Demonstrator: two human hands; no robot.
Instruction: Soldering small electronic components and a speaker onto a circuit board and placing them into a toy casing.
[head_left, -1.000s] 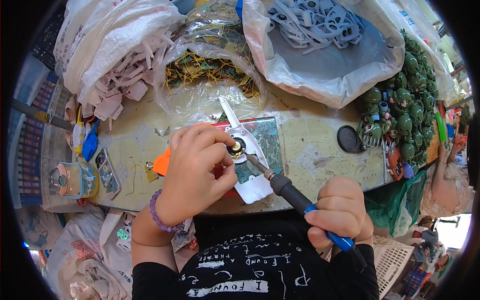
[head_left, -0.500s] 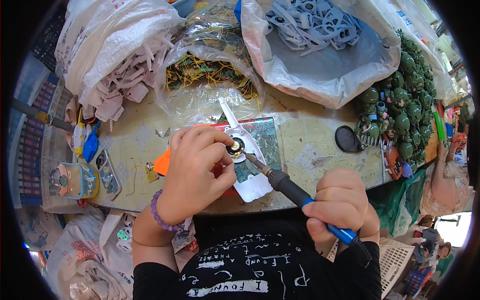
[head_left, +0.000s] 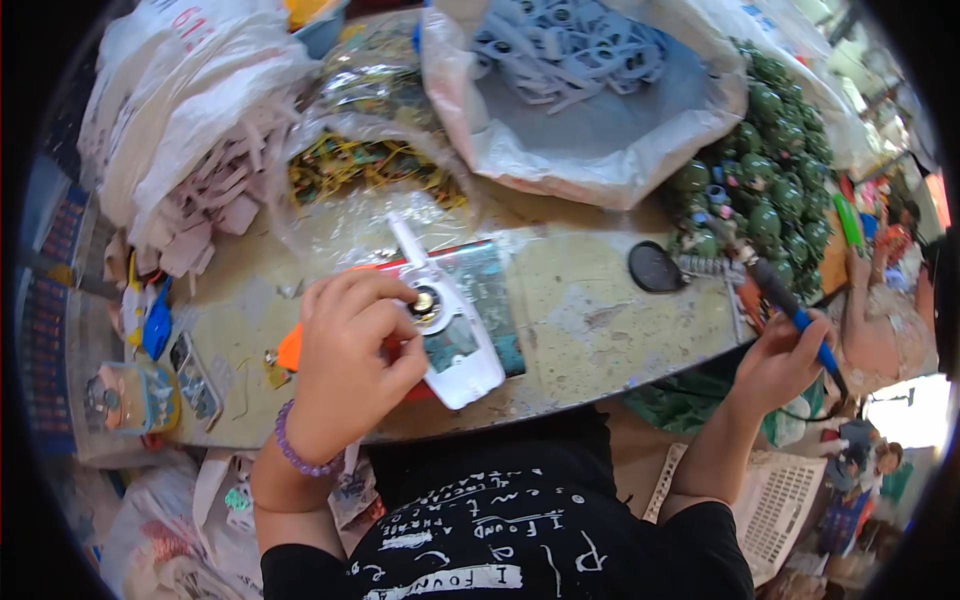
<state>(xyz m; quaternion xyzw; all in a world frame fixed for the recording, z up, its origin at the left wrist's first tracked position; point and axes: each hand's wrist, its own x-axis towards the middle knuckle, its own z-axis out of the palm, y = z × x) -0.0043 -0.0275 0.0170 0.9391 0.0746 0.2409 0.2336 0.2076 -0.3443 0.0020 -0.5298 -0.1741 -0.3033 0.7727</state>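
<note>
A white plastic casing (head_left: 468, 378) with a narrow handle lies over a flat green-and-red piece (head_left: 505, 335) on the table. Set in the casing is a small round speaker (head_left: 424, 302) with a gold centre. My left hand (head_left: 352, 340), a purple bead bracelet at its wrist, grips the casing's left side with bent fingers, the fingertips at the speaker's rim. Off to the right, my right hand (head_left: 778, 362) is closed around the blue grip of a soldering iron (head_left: 800, 318). The iron's tip points up and left, near the coiled metal stand (head_left: 708, 266), apart from the casing.
Behind lie a sack of pale plastic parts (head_left: 205, 210), a bag of wired circuit boards (head_left: 370, 165) and an open sack of bluish-white casings (head_left: 640, 165). Green figures (head_left: 765, 190) are heaped at right beside a round black lid (head_left: 655, 268). A phone (head_left: 195, 380) lies at left.
My right hand has carried the soldering iron from the speaker away to the right, near the coiled stand. My left hand stays at the casing. The whole view has shifted somewhat.
</note>
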